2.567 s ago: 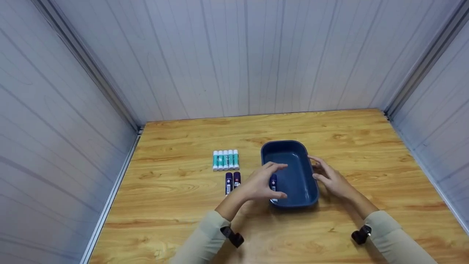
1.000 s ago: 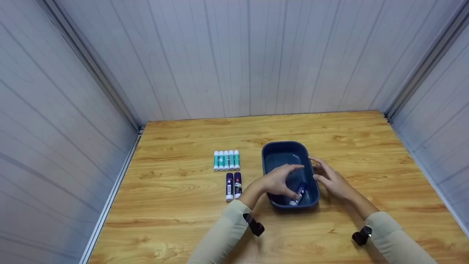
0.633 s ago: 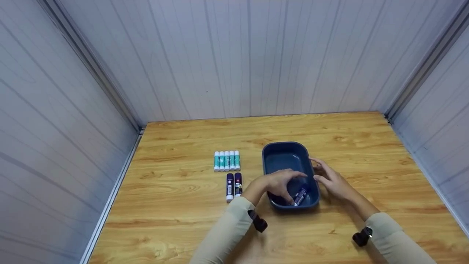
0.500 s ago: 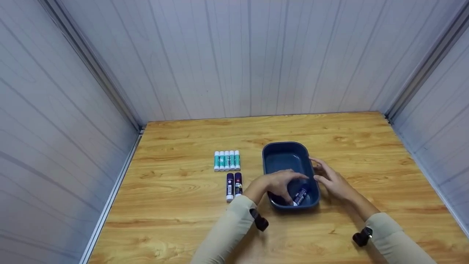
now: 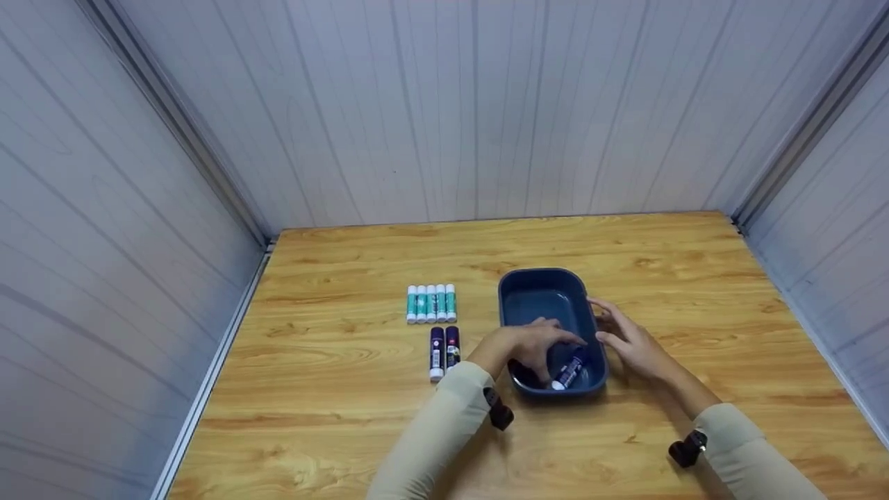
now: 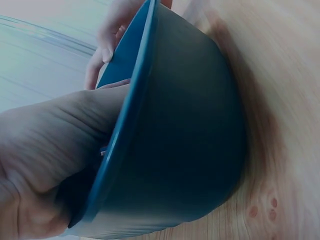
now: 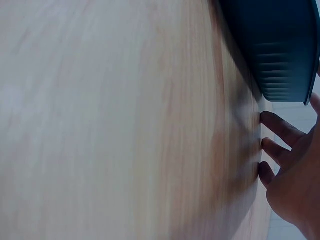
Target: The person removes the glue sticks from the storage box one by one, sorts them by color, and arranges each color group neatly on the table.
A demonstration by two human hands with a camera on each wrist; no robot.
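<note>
On the light wooden tabletop [image 5: 361, 389], a little right of the middle, stands a dark blue rectangular plastic tub [image 5: 538, 295] with rounded corners. Inside it, at the near end, lies a dark purple glue stick with a white cap [image 5: 569, 371], tilted so that its cap points toward the near left. The left hand [image 5: 531, 347] reaches over the tub's left rim into the near half, fingers loosely curved and slightly spread above the stick; whether the fingertips touch the stick cannot be told from the head view. From the left wrist view the palm lies against the inside of the rim [image 6: 125, 130]. The right hand [image 5: 628, 344] rests at the tub's right side, fingers straight and a little apart, thumb near the rim; the right wrist view shows three fingertips [image 7: 272, 145] on the table, just beside the tub's wall [image 7: 280, 55].

Left of the tub, near it, two more dark purple glue sticks [image 5: 444, 352] lie side by side, touching. Just beyond them, five green and white glue sticks [image 5: 430, 303] lie in a tight row. Grey panelled walls [image 5: 486, 111] enclose the table on three sides.
</note>
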